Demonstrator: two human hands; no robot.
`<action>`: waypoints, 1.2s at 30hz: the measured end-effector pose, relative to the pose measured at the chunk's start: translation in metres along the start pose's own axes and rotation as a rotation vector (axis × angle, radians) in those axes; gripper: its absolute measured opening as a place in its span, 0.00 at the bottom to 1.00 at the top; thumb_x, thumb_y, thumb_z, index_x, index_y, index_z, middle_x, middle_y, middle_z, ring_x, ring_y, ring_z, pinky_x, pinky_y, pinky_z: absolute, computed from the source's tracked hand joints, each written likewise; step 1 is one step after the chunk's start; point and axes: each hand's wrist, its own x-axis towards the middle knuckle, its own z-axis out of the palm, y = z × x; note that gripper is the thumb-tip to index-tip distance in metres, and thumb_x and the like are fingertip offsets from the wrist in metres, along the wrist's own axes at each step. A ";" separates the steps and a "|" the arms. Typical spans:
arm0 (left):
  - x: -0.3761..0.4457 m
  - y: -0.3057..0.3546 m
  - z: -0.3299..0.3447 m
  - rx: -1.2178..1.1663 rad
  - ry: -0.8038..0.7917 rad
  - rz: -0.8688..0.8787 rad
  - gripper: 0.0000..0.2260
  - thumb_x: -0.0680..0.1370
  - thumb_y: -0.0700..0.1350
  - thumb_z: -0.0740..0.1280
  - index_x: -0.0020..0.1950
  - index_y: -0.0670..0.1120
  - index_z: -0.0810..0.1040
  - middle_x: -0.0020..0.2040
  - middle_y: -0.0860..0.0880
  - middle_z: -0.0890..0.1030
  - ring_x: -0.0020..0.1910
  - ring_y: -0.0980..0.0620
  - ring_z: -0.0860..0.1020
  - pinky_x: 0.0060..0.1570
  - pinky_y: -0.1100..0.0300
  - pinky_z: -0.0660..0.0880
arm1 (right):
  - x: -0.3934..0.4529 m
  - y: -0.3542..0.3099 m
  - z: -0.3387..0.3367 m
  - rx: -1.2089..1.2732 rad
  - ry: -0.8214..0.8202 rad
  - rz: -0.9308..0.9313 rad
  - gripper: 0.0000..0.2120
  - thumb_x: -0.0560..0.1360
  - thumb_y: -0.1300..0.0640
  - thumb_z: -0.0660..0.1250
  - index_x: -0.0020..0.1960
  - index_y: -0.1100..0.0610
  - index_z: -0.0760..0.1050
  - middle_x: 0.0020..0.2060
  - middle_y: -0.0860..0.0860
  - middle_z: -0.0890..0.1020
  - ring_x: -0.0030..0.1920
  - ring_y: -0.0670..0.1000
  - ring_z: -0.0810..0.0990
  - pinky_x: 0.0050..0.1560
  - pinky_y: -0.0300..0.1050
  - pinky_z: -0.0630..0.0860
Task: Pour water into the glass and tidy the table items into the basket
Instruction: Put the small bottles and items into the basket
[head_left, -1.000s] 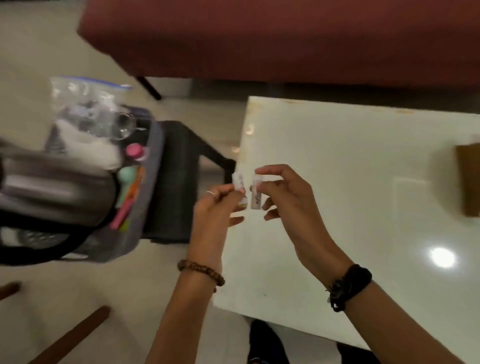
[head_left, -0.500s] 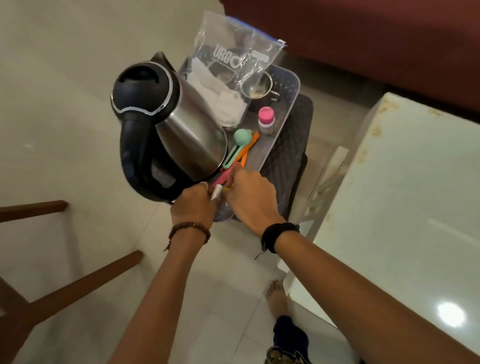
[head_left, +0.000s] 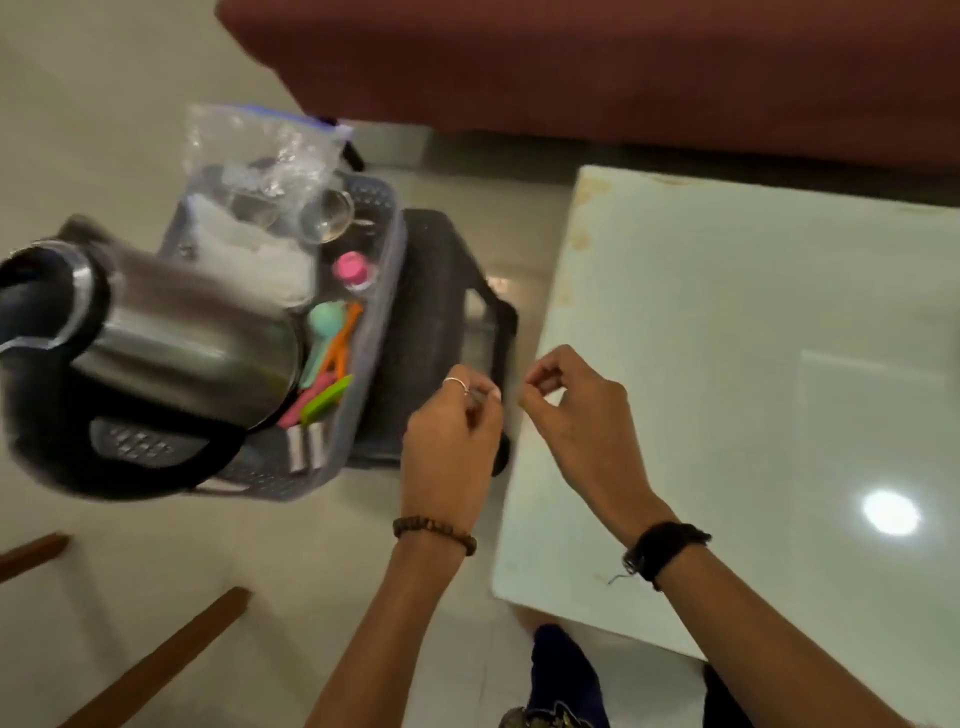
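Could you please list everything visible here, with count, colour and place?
basket: one, grey, on a dark stool
kettle: one, steel and black, in basket
plastic bag: one, clear, basket's far end
glass: one, clear, in basket
spoons: several, teal, orange, pink, green, in basket
small tubes: two, white, basket's near end
table: one, white, right
left hand: one, beside basket
right hand: one, over table edge

Kettle (head_left: 192, 338): brushed metal body, satin sheen; black plastic handle and lid. Basket (head_left: 387, 249): grey perforated plastic, matt. Bag (head_left: 260, 150): clear crinkled plastic film. Glass (head_left: 327, 215): transparent, shiny. Spoons (head_left: 332, 343): coloured smooth plastic. Table (head_left: 753, 338): pale top, highly glossy, stained at edge. Floor (head_left: 104, 104): smooth tile.
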 end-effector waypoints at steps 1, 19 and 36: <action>-0.004 0.016 0.024 -0.012 -0.061 0.009 0.06 0.75 0.43 0.64 0.39 0.51 0.71 0.27 0.55 0.72 0.29 0.59 0.72 0.30 0.70 0.68 | -0.004 0.019 -0.027 0.014 0.048 0.055 0.04 0.73 0.56 0.67 0.42 0.50 0.72 0.36 0.41 0.78 0.29 0.40 0.75 0.30 0.31 0.68; -0.214 0.323 0.465 0.131 -0.944 0.452 0.03 0.76 0.46 0.63 0.45 0.48 0.74 0.25 0.53 0.67 0.26 0.53 0.70 0.30 0.61 0.69 | -0.187 0.316 -0.438 0.129 0.843 0.673 0.02 0.75 0.54 0.64 0.47 0.51 0.74 0.39 0.42 0.80 0.31 0.55 0.79 0.34 0.50 0.76; -0.281 0.408 0.698 0.855 -0.967 1.309 0.34 0.73 0.27 0.55 0.74 0.53 0.53 0.77 0.45 0.51 0.75 0.45 0.50 0.73 0.48 0.47 | -0.258 0.465 -0.535 -0.138 1.004 0.917 0.11 0.77 0.56 0.61 0.59 0.55 0.68 0.54 0.52 0.74 0.37 0.50 0.74 0.30 0.40 0.65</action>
